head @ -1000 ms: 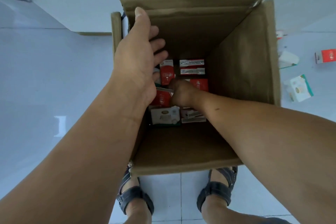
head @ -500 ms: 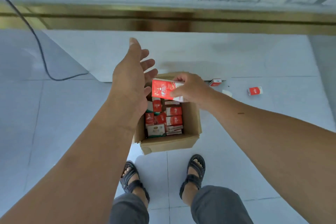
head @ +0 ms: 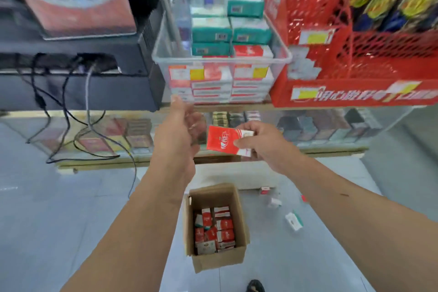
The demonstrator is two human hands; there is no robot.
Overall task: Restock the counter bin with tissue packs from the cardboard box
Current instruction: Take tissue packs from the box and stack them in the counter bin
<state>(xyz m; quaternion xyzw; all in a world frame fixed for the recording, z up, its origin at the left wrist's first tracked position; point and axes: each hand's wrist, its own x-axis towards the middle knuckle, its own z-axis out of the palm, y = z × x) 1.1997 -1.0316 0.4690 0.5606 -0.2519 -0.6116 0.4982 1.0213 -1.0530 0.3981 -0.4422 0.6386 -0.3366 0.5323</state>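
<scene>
**Pack is out of the box and halfway up to the bin**

A second ago the right hand (head: 260, 143) was down among the packs in the cardboard box (head: 218, 262). Now the view has risen to the desk (head: 132, 113), and that hand's grip pinches one red tissue pack (head: 224, 141), thumb on its face and fingers behind. The pack hangs in front of the glass showcase, below the clear counter bin (head: 161, 57) and apart from it. The left hand (head: 182, 130) is empty with its fingers loosely spread, just beside the pack. The pick looks done. What is left is lifting the pack over the rim, probably onto the lower red stack at the front right. The box on the floor holds many more packs, and a few loose packs (head: 294, 220) lie to its right.
</scene>
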